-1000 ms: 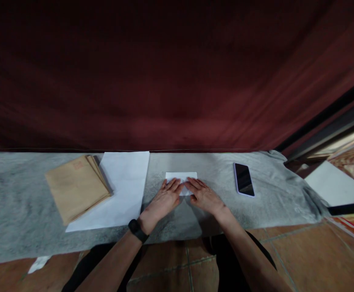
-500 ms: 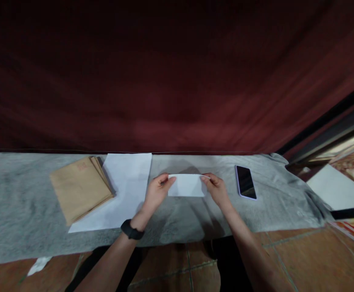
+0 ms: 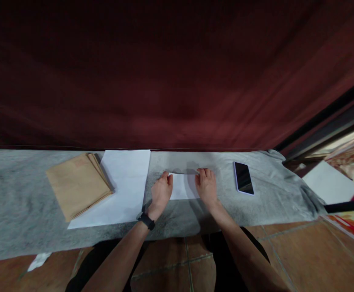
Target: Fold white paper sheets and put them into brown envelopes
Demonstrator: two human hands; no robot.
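A folded white sheet of paper [image 3: 182,187] lies low over the grey cloth, a narrow strip with its long side across my view. My left hand [image 3: 161,191], a black band on its wrist, is closed at the strip's left end, fingers curled at the top corner. At the right end my right hand [image 3: 206,185] is closed too, its bent fingers at the upper corner and covering that edge. Left of my hands, a larger stack of white paper [image 3: 128,182] lies flat. Several brown paper envelopes [image 3: 79,184] overlap its left part.
A phone [image 3: 244,178] in a pale purple case lies right of my hands. The grey cloth [image 3: 18,202] covers the long surface, with a dark red curtain [image 3: 165,93] behind it. Tiled floor [image 3: 165,259] shows in front; a white scrap [image 3: 39,261] lies there at left.
My hands have lowered the folded paper from a raised, pinched hold down to the cloth. Both hands have turned so their backs face up. The whole view has shifted slightly.
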